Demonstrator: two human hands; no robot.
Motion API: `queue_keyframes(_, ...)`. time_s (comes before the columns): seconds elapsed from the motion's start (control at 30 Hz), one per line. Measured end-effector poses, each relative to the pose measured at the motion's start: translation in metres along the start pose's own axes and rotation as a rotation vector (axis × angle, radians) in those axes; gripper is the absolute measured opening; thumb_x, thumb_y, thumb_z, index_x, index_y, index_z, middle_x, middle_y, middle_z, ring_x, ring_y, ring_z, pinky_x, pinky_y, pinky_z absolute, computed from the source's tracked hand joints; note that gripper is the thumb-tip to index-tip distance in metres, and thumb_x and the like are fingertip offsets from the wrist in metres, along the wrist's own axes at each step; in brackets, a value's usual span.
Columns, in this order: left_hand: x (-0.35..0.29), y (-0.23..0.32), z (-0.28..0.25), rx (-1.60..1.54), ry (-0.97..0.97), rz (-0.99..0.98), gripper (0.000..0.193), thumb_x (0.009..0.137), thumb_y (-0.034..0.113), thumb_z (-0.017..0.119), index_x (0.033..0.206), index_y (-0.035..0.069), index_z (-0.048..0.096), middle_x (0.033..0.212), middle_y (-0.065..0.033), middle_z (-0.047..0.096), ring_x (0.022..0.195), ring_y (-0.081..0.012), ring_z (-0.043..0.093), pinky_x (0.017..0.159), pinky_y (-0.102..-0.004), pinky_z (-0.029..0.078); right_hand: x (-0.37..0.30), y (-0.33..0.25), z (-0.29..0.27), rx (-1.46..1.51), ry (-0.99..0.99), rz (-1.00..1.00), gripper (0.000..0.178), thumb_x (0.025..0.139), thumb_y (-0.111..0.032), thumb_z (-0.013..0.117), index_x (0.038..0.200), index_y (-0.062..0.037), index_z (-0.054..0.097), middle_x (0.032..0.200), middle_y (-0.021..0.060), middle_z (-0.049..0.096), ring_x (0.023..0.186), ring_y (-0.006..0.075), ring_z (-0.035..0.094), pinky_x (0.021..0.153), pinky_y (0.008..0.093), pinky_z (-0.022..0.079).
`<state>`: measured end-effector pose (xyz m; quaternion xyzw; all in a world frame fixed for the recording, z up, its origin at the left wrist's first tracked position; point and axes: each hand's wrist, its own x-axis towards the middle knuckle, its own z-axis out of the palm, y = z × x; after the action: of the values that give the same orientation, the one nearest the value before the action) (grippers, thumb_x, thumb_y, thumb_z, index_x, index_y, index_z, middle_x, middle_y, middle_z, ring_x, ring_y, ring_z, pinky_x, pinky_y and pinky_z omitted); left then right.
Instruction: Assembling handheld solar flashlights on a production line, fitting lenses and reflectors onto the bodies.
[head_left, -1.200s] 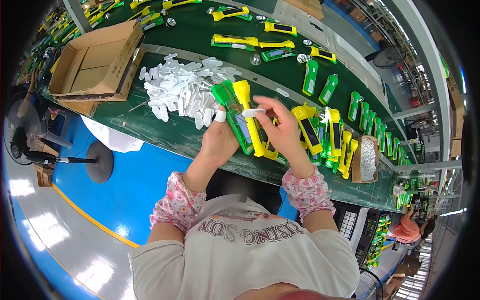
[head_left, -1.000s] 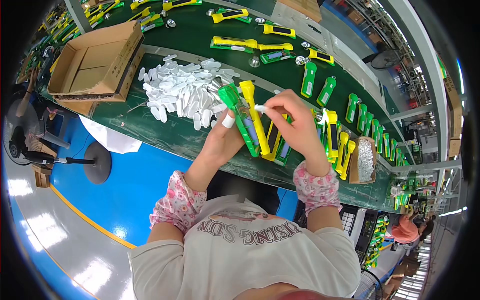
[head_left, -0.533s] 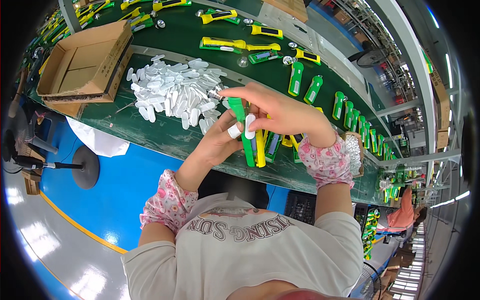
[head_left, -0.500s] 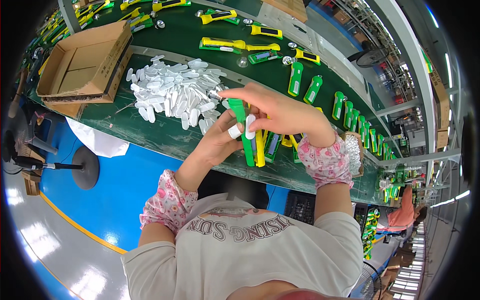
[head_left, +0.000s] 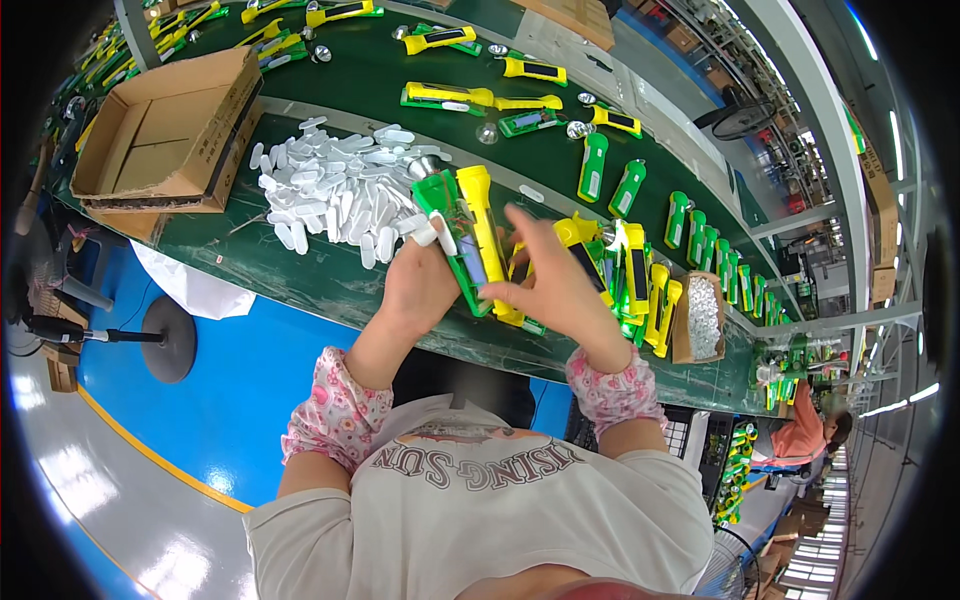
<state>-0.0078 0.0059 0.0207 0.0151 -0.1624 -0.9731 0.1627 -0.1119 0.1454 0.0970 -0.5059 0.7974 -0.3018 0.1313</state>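
Observation:
My left hand (head_left: 418,285) grips an opened flashlight, its fingers partly hidden behind the casing. The green half (head_left: 436,196) leans beside the yellow half (head_left: 480,205), and a blue battery (head_left: 470,258) shows between them. A silver reflector (head_left: 425,167) is at the top end. One white oval piece (head_left: 445,240) lies against the green half, near a white wrap on a left finger. To the right, my right hand (head_left: 560,275) has its fingers apart; its thumb overlaps the yellow half's lower part, touching it or just in front. Several yellow-and-green flashlights (head_left: 637,270) lie beyond it.
A heap of white oval pieces (head_left: 340,190) spreads left of my hands, near a cardboard box (head_left: 165,140). Flashlights in parts (head_left: 440,95) lie across the green surface. Green flashlights (head_left: 628,188) line the right. A small box of silvery parts (head_left: 703,318) stands near my right forearm.
The flashlight has tilted left and its yellow half now faces up beside the green one. My right hand has drawn back rightward and down from the casing, uncovering flashlights behind it.

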Motion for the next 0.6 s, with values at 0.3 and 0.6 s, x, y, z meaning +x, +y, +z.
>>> queue_keyframes(0.3,0.003,-0.007,0.020,0.098,0.280,0.226,0.034,0.104,0.034,0.046,0.125,0.007,0.046,0.111,-0.0075,0.055,0.102,-0.0193,0.058,0.090,-0.0379,0.049,0.001,0.036,0.031,0.302,0.227,-0.096,0.031,0.095,-0.013,0.060,0.123,-0.0003,0.059,0.092,0.0096,0.055,0.083,0.0182,0.055,0.072,0.0282,0.044)
queue_keyframes(0.6,0.004,-0.005,-0.006,0.171,0.361,0.198,0.036,0.105,0.028,0.038,0.129,0.003,0.046,0.114,-0.0128,0.059,0.108,-0.0240,0.059,0.098,-0.0407,0.046,-0.001,0.020,0.050,0.251,0.332,-0.269,0.032,0.095,-0.012,0.051,0.120,0.0051,0.059,0.109,0.0169,0.058,0.102,0.0282,0.055,0.090,0.0334,0.044)
